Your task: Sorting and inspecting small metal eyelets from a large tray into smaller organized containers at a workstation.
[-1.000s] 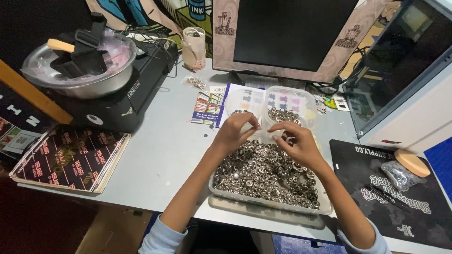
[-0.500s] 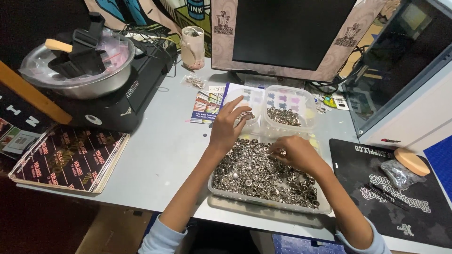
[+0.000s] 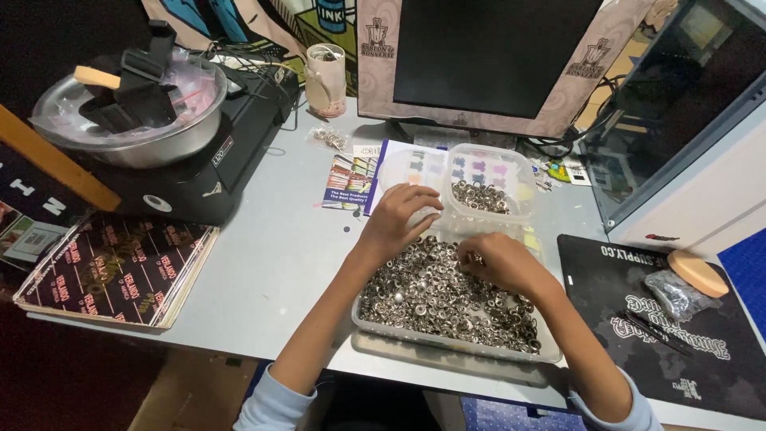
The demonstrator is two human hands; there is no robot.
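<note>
A clear shallow tray full of small silver metal rings lies at the desk's near edge. My left hand hovers over the tray's far left corner, fingers curled downward; whether it holds any rings is hidden. My right hand rests on the pile in the middle of the tray, its fingertips pinched into the rings. Just behind the tray stands a small clear tub with a thin layer of rings, and a second, empty clear tub sits left of it.
A dark monitor stands at the back. At left are a black machine bearing a metal bowl, and a stack of printed cards. A black mat with a small bag lies at right. A cup stands behind.
Both hands were together above the tray. My left hand went up toward the small tubs and came back to the tray's far edge. My right hand dropped into the pile.
</note>
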